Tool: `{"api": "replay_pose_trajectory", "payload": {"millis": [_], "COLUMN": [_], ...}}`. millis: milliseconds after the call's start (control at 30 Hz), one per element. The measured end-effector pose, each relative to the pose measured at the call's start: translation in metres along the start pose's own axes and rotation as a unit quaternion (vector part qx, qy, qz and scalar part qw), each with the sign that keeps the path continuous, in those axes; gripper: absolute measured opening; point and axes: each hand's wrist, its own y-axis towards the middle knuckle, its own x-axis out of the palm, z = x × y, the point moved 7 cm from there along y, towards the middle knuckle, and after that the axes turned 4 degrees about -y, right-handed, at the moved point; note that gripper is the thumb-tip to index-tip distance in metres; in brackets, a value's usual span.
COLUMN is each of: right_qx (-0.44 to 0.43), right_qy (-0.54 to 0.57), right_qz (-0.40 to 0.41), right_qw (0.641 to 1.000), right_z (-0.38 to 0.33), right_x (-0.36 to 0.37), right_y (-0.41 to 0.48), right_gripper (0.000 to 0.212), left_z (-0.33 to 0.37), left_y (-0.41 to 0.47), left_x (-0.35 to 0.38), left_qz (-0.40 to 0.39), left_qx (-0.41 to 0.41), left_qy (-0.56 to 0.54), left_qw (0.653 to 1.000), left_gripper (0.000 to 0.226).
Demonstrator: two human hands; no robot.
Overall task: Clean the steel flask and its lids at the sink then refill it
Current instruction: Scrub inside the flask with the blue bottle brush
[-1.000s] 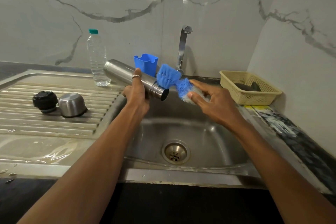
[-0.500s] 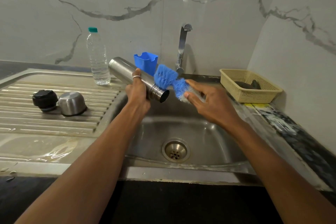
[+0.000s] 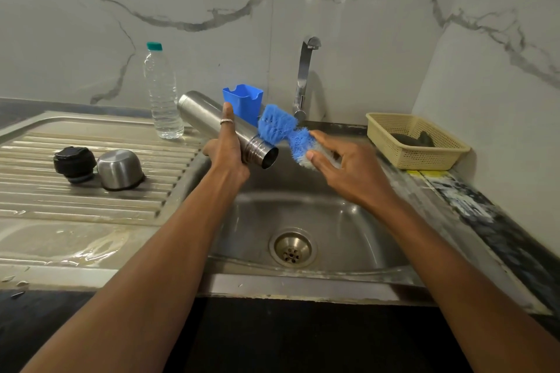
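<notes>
Two bare hands work over one steel sink. The left hand (image 3: pixel 227 151), with a ring on one finger, grips one steel flask (image 3: pixel 197 112) around its middle. The flask is tilted over the left rim of the basin (image 3: pixel 348 221), its open mouth pointing right and slightly down. The right hand (image 3: pixel 348 169) holds one blue brush (image 3: pixel 277 127) by its pale handle, thumb and fingers pinching it. The bristles are just beside the flask's mouth, above it and not inside.

Two lids sit on the ribbed drainboard (image 3: pixel 60 200) to the left, touching each other: one black stopper (image 3: pixel 74 163) and one steel cup lid (image 3: pixel 119 169) turned upside down. One clear water bottle (image 3: pixel 162 94) with a green cap stands upright at the far edge, near the flask's base. One blue holder (image 3: pixel 242 101) and one tap (image 3: pixel 304 75) stand behind the hands. One cream basket (image 3: pixel 415 142) sits far right, well apart.

Below the hands the basin shows one round drain (image 3: pixel 292 247). The drainboard is wet. The bench (image 3: pixel 485 221) is dark and worn along its right side. White marble walls with grey veins meet in a corner at the right.
</notes>
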Motion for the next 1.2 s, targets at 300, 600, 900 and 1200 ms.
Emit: {"api": "replay_pose_trajectory", "payload": {"millis": [300, 600, 900, 1200], "right_qx": [0.004, -0.007, -0.001, 0.015], "right_qy": [-0.002, -0.005, 0.006, -0.01], "right_qz": [-0.015, -0.007, -0.01, -0.007], "right_qw": [1.0, 1.0, 1.0, 1.0], "right_z": [0.004, -0.003, 0.002, 0.007], "right_x": [-0.001, -0.001, 0.001, 0.003], "right_y": [0.0, 0.001, 0.001, 0.001], "right_gripper": [0.052, 0.052, 0.052, 0.051], "left_z": [-0.003, -0.004, -0.002, -0.003], "left_y": [0.006, 0.007, 0.008, 0.004], "left_x": [0.0, -0.001, -0.005, -0.003], "left_qz": [-0.015, -0.002, -0.002, -0.008], "left_qx": [-0.019, -0.014, -0.013, -0.008], "left_qy": [-0.033, -0.005, -0.039, -0.01], "left_qw": [0.999, 1.0, 0.999, 1.0], "left_gripper": [0.059, 0.049, 0.062, 0.063]}}
